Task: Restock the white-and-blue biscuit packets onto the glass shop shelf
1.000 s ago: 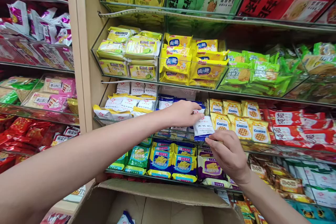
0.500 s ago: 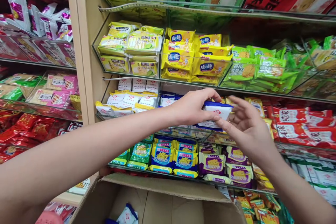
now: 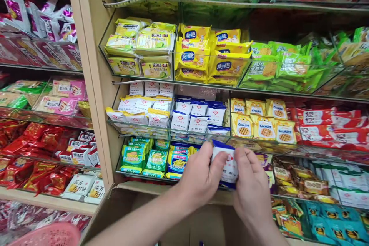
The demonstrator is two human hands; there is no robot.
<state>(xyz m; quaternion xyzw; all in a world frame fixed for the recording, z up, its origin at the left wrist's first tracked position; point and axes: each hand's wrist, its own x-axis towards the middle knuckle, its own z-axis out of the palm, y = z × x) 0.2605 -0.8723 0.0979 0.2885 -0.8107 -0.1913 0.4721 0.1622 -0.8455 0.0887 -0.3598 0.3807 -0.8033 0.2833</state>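
A white packet with dark blue ends (image 3: 226, 163) is held upright between both hands, in front of the lower shelves. My left hand (image 3: 201, 175) grips its left side, thumb across the front. On its right side my right hand (image 3: 252, 180) has its fingers closed. Just above and behind stands a clear bin of matching blue-and-white packets (image 3: 188, 119). White-and-yellow packets (image 3: 141, 111) lie in the bin to its left, and Cookies packets (image 3: 259, 123) to its right. Beneath my forearms is a cardboard box (image 3: 135, 192).
Yellow packets (image 3: 193, 59) and green packets (image 3: 288, 61) fill the shelf above. A wooden upright (image 3: 93, 84) divides the shelves on the left. A pink basket (image 3: 54, 236) is at the bottom left. Red packets (image 3: 319, 127) sit at the right.
Both hands have moved down, away from the blue-and-white bin, with the packet between them. My right hand's fingers have closed on it. The view has shifted slightly.
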